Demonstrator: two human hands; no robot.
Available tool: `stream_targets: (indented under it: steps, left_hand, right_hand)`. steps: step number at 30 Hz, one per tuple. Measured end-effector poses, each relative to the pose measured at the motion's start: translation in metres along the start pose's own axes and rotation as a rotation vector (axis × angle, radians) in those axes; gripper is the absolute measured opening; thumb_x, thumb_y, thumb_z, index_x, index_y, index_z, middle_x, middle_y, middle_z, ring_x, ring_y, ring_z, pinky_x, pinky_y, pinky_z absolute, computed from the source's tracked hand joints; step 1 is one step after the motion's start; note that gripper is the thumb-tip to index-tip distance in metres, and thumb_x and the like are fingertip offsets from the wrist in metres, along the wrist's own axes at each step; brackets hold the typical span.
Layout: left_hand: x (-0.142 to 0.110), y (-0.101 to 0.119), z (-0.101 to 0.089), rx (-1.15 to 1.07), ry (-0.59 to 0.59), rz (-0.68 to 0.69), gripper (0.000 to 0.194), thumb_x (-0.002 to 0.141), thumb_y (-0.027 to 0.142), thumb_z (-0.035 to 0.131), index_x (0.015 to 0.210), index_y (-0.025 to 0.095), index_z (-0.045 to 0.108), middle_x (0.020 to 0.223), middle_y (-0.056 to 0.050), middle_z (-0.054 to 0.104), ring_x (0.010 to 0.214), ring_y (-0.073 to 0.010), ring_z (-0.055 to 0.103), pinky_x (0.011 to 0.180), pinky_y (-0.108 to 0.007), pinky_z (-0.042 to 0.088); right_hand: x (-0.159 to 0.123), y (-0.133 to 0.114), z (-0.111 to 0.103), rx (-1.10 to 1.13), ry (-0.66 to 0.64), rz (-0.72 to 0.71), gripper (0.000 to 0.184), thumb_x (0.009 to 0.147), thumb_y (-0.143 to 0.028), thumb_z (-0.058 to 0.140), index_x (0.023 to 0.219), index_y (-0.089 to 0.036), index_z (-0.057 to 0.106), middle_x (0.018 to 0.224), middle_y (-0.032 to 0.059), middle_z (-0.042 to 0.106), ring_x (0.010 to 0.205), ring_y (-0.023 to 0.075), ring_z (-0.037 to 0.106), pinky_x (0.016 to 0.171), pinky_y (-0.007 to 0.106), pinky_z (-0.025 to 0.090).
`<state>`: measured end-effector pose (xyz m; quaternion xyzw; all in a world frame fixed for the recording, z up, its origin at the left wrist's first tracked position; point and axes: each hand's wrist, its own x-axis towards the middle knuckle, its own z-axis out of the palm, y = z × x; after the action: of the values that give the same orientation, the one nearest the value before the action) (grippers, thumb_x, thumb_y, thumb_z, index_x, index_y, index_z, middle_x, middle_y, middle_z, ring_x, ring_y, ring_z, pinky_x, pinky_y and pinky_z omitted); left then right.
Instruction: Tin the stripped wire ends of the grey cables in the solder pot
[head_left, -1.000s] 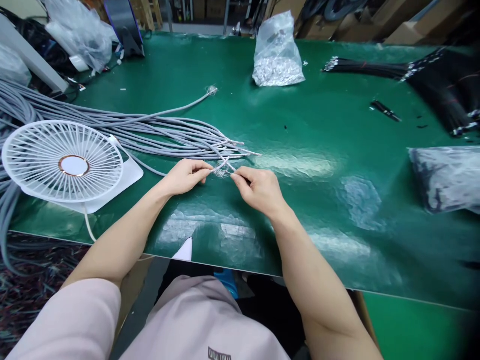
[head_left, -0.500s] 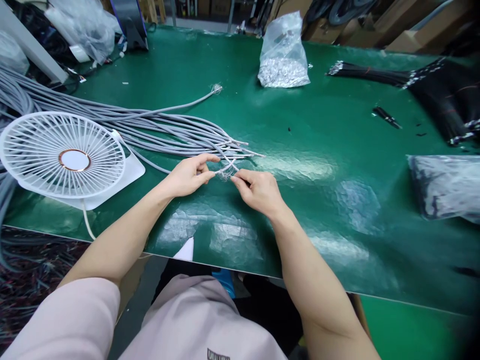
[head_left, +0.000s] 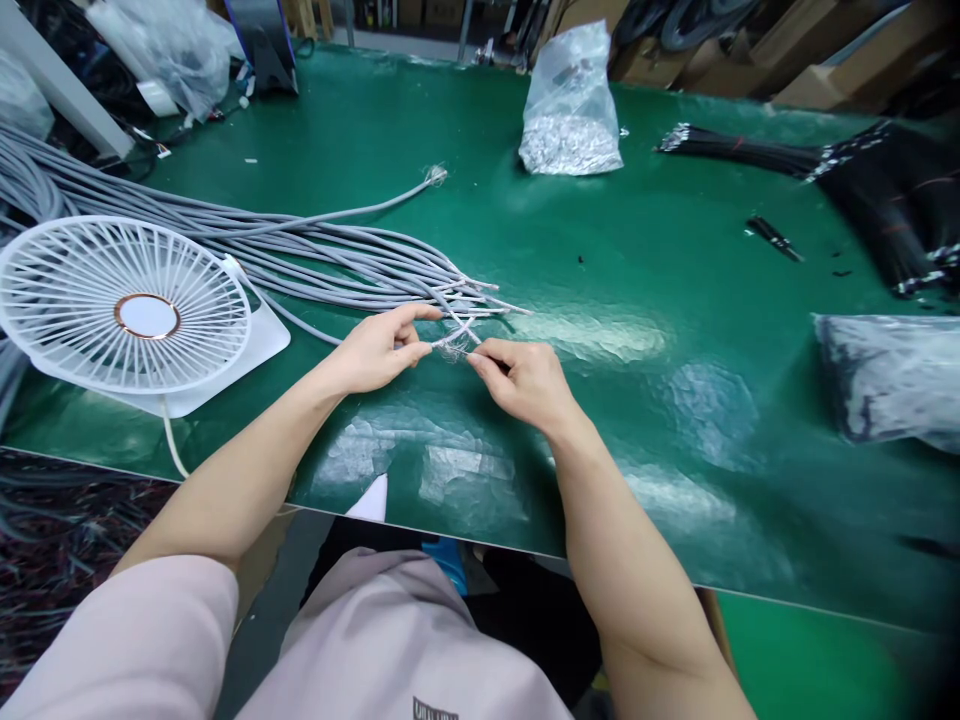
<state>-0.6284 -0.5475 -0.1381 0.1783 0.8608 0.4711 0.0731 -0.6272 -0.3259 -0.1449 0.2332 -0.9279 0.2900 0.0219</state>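
My left hand (head_left: 384, 348) is closed on a grey cable near its stripped end, thumb and index finger pinching it. Fine loose wire strands (head_left: 453, 347) fan out between my two hands. With thumb and forefinger, my right hand (head_left: 520, 378) pinches the tip of the strands. Just beyond my fingers lie the ends of a bundle of grey cables (head_left: 360, 262), several of them stripped to pale inner wires. One separate cable (head_left: 382, 206) behind the bundle ends in a frayed tuft.
A white fan (head_left: 187, 350) stands left of my forearm. Toward the back is a clear plastic bag (head_left: 570, 110) of small shiny parts. Bundled black wires (head_left: 750, 148), a small black tool (head_left: 775, 238) and a plastic-wrapped pack (head_left: 892, 375) lie on the right of the green table (head_left: 630, 420).
My right hand has shifted very slightly to the right, away from my left hand, still pinching strands. My left hand stays in the same place.
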Motion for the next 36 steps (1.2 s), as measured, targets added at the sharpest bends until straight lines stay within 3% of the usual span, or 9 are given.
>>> stream_targets:
  steps: [26, 36]
  left_hand:
    - [-0.001, -0.001, 0.0, 0.035, -0.025, 0.012, 0.045, 0.085, 0.026, 0.055, 0.129, 0.018, 0.049, 0.07, 0.002, 0.062, 0.065, -0.0136, 0.058, 0.064, -0.025, 0.041]
    - [0.002, -0.004, 0.002, -0.05, -0.011, -0.021, 0.017, 0.082, 0.028, 0.058, 0.092, 0.018, 0.051, 0.063, 0.004, 0.06, 0.06, -0.0115, 0.056, 0.06, -0.023, 0.039]
  right_hand:
    - [0.003, -0.005, 0.01, 0.094, -0.002, -0.014, 0.028, 0.087, -0.03, 0.048, 0.064, -0.019, 0.059, 0.057, 0.0008, 0.056, 0.051, 0.0125, 0.044, 0.055, 0.026, 0.028]
    - [0.004, -0.007, 0.02, 0.361, 0.092, -0.052, 0.029, 0.086, -0.034, 0.051, 0.066, -0.017, 0.064, 0.054, -0.0009, 0.052, 0.051, 0.0111, 0.043, 0.053, 0.026, 0.032]
